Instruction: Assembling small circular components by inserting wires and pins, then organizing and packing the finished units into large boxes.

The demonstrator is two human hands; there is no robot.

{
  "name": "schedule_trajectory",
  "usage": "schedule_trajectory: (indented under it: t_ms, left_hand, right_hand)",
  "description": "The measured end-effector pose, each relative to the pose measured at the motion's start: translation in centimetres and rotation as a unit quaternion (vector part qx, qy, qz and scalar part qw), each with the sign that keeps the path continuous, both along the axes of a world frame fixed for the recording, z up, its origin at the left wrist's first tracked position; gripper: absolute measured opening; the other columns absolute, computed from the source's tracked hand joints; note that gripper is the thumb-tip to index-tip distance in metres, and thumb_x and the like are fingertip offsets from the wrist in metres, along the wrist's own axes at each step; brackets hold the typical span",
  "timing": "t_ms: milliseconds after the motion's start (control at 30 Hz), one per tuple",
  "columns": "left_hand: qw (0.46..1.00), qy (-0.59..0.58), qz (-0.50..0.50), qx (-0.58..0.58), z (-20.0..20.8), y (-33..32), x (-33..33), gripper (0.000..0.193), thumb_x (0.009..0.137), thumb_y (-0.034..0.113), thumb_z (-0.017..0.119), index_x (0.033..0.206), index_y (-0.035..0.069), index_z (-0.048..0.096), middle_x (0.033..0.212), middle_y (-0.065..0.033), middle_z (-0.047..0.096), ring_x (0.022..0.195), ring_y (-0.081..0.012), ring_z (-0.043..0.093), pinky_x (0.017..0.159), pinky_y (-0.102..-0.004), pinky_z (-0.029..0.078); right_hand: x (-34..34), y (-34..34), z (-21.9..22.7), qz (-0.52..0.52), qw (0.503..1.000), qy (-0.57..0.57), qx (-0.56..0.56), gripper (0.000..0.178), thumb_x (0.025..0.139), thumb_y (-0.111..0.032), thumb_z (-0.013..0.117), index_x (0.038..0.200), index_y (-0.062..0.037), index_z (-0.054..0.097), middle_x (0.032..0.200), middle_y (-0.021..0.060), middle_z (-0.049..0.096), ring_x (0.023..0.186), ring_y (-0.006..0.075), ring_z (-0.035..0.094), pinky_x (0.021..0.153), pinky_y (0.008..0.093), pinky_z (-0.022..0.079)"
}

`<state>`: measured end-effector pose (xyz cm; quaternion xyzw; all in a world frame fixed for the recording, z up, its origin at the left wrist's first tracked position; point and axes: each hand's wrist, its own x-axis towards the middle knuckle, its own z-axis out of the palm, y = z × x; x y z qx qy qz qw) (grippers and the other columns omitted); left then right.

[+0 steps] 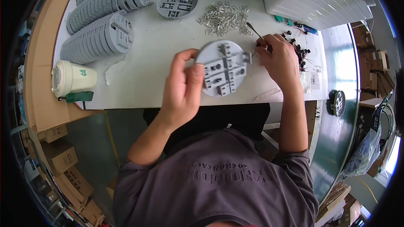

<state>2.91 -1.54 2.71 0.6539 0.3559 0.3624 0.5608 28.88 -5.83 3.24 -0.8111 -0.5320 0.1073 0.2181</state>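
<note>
While left hand (184,85) covers grey disc (223,68) edge, tweezers (256,30) tip hidden

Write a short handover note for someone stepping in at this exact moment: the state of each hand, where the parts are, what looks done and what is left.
Left hand: grips the round grey plastic disc by its left edge, held above the white table.
Right hand: pinches metal tweezers at the disc's right rim.
Parts: pile of small metal clips behind the disc; small black wired components right of the right hand; one loose disc and rows of stacked discs at left.
Done: cannot tell which discs are finished.
Left: the disc in hand is in work; many clips remain in the pile.
</note>
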Motion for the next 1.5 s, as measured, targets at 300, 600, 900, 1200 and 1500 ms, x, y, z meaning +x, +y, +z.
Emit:
schedule_trajectory:
  t_ms: [300, 600, 900, 1200, 1500]
  left_hand:
    - [0.938, 0.23, 0.006, 0.258, -2.1, 0.3, 2.6, 0.019, 0.099, 0.012, 0.072, 0.115, 0.003, 0.068, 0.099, -0.0067, 0.067, 0.069, -0.0226, 0.06, 0.063, -0.0335, 0.051]
    - [0.834, 0.291, 0.106, 0.456, 2.0, 4.7, -6.0, 0.051, 0.081, 0.011, 0.085, 0.129, 0.008, 0.068, 0.125, -0.0112, 0.064, 0.109, -0.0313, 0.063, 0.096, -0.0418, 0.052]
    - [0.61, 0.59, 0.11, 0.517, 5.8, 16.9, -14.3, 0.114, 0.056, 0.016, 0.099, 0.157, 0.009, 0.047, 0.147, -0.0133, 0.064, 0.139, -0.0353, 0.057, 0.123, -0.0461, 0.039]
    - [0.979, 0.161, -0.084, 0.097, 2.3, 14.3, -13.6, 0.099, 0.057, 0.003, 0.094, 0.15, 0.008, 0.057, 0.151, -0.0134, 0.063, 0.136, -0.035, 0.061, 0.114, -0.0435, 0.051]
    - [0.791, 0.431, -0.069, 0.428, 2.3, 12.5, -12.7, 0.08, 0.078, 0.001, 0.072, 0.156, 0.006, 0.053, 0.168, -0.0112, 0.046, 0.157, -0.0301, 0.037, 0.126, -0.0425, 0.037]
  right_hand:
    - [0.5, 0.0, -0.2, -0.016, 0.998, 0.002, 0.06, 0.022, 0.09, -0.011, 0.079, 0.11, -0.003, 0.077, 0.104, 0.0088, 0.074, 0.078, 0.0267, 0.067, 0.073, 0.0376, 0.053]
    - [-4.5, -5.3, 2.7, 0.046, 0.985, 0.13, 0.106, 0.028, 0.089, -0.005, 0.079, 0.116, -0.0014, 0.077, 0.105, 0.0032, 0.072, 0.068, 0.0122, 0.052, 0.062, 0.0242, 0.04]
    - [-16.5, 13.5, 0.6, 0.352, 0.858, 0.366, 0.073, 0.052, 0.088, -0.006, 0.061, 0.139, 0.003, 0.065, 0.09, 0.0085, 0.07, 0.071, 0.0199, 0.055, 0.067, 0.0332, 0.048]
    - [-19.4, 3.4, 8.6, 0.261, 0.919, -0.129, 0.265, 0.025, 0.088, -0.014, 0.074, 0.112, -0.0075, 0.07, 0.103, 0.0139, 0.067, 0.054, 0.0288, 0.064, 0.045, 0.0358, 0.049]
    - [-19.9, 5.4, 4.2, 0.228, 0.957, -0.057, 0.169, 0.022, 0.092, -0.02, 0.076, 0.11, -0.0082, 0.072, 0.098, 0.0107, 0.062, 0.055, 0.028, 0.063, 0.048, 0.0385, 0.051]
